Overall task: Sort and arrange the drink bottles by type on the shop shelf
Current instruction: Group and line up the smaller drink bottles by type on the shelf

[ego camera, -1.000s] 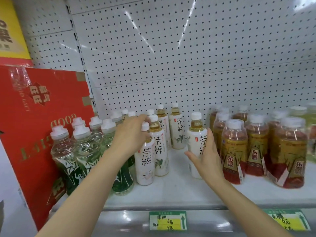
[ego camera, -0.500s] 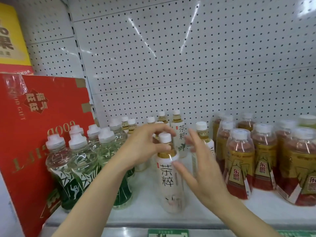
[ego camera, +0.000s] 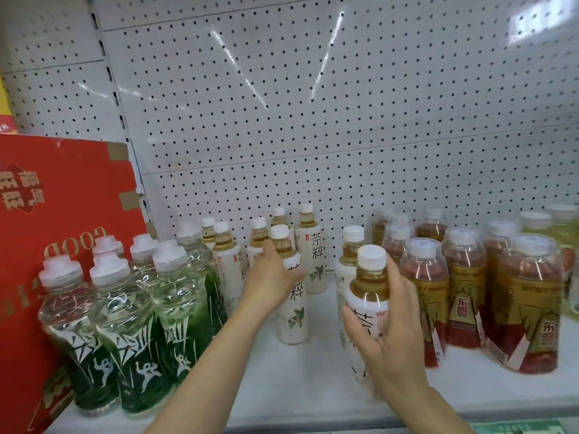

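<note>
Several white-labelled tea bottles stand in the middle of the white shelf. My right hand grips one tea bottle near the shelf's front, thumb and fingers wrapped round its upper body. My left hand curls round another tea bottle further back. More tea bottles stand behind them. Green-labelled water bottles are grouped at the left. Red and gold drink bottles are grouped at the right.
A red cardboard box leans at the shelf's left end beside the water bottles. White pegboard forms the back wall. Pale yellow bottles stand at the far right. A green price tag sits on the front edge.
The tea bottle that my left hand held by the neck has passed to my right hand and moved right. My left hand has reached back and taken another tea bottle.
</note>
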`<move>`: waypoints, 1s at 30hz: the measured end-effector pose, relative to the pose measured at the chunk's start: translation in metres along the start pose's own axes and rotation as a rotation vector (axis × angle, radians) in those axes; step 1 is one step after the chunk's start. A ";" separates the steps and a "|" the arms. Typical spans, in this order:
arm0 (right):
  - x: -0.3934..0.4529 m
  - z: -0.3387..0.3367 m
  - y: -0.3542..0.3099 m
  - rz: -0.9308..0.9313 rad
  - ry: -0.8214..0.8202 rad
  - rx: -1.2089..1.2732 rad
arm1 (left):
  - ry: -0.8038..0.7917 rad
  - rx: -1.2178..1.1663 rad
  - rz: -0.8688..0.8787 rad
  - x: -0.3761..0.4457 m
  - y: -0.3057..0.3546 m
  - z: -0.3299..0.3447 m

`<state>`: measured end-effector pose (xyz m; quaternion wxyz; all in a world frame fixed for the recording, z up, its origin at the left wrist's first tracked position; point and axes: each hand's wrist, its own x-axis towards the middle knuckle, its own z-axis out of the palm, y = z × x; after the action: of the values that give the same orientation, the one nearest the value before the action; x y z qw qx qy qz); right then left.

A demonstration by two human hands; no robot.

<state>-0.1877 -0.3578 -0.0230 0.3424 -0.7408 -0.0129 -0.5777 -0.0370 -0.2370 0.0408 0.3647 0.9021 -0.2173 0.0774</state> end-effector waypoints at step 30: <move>0.075 -0.001 0.007 -0.004 -0.188 -0.196 | 0.015 0.147 0.125 0.082 0.032 -0.014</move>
<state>-0.1613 -0.3918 0.0384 0.2646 -0.8215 0.0103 -0.5051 0.0224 -0.2754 0.0956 0.2937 0.9105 -0.2641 0.1225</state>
